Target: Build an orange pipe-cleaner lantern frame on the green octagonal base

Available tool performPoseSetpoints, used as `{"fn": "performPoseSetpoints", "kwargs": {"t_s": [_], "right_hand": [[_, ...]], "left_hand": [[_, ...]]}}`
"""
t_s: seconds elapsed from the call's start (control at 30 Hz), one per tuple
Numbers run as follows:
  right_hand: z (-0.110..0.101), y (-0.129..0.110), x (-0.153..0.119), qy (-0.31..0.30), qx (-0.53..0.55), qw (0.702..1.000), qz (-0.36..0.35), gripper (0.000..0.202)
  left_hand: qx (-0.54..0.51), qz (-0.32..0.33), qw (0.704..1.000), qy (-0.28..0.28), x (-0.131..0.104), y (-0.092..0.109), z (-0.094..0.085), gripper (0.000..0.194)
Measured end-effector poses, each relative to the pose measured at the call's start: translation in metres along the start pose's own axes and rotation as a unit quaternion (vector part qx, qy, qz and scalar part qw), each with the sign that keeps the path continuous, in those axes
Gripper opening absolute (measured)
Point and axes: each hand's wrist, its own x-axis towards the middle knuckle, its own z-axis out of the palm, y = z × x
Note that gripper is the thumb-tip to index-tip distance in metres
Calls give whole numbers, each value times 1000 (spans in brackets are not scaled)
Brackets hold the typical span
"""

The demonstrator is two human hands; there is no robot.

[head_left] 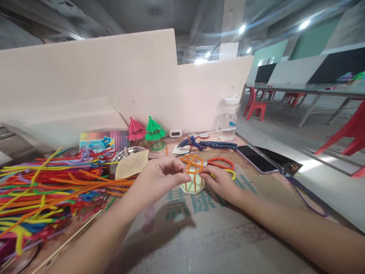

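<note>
A small orange pipe-cleaner frame (195, 164) stands upright on a pale green many-sided base (191, 188), with thin posts and a ring on top. From the left, my left hand (164, 173) has its thumb and curled fingers closed at the frame's side. Opposite it, my right hand (221, 180) pinches the frame's right side near a post. Behind the right hand lie orange-handled scissors (221, 163), and a yellow curved piece (231, 174) shows beside its knuckles.
Colourful pipe cleaners (57, 186) heap at left. Behind are a pink model (136, 130), a green-roofed model (154, 133), a marker set (97, 144) and a small clock (175, 133). Toward the right lie a glue gun (190, 144), a phone (257, 160) and a bottle (228, 118).
</note>
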Motion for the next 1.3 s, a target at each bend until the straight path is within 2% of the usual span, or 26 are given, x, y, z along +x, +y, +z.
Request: {"fn": "performPoseSetpoints", "kwargs": {"t_s": [0.13, 0.3, 0.43, 0.53, 0.6, 0.63, 0.77, 0.83, 1.0, 1.13, 1.23, 1.3], "right_hand": [[0, 0, 0, -7, 3, 1000, 6, 18], [0, 0, 1, -13, 19, 1000, 18, 17], [0, 4, 1, -6, 35, 999, 29, 11], [-8, 0, 3, 75, 58, 995, 39, 15], [-20, -11, 7, 130, 79, 988, 39, 14], [-26, -19, 9, 132, 86, 987, 36, 16], [-51, -60, 14, 31, 92, 995, -3, 15], [-57, -75, 14, 1, 84, 996, -24, 21], [-59, -80, 10, 18, 34, 994, -99, 15], [-58, -79, 8, 26, 28, 990, -133, 12], [-61, -79, 9, 28, 21, 992, -122, 13], [-64, -74, 11, 38, 10, 996, -83, 13]], "left_hand": [[9, -12, 1000, -12, 1, 0, -3, 16], [2, 10, 1000, -17, 2, -2, -3, 16], [25, -11, 1000, -6, 1, -1, 1, 15], [79, 10, 997, 0, 0, 2, 1, 19], [112, 55, 992, -17, 0, 3, 1, 20], [125, 81, 988, -30, 0, 3, 2, 21], [181, 150, 969, -74, -3, 1, 7, 25], [213, 171, 959, -79, -5, 0, 10, 28], [263, 201, 940, -86, -11, -1, 14, 31], [269, 193, 937, -107, -13, 1, 16, 33], [255, 174, 946, -99, -14, 5, 15, 33], [248, 159, 953, -70, -13, 8, 11, 30]]}}
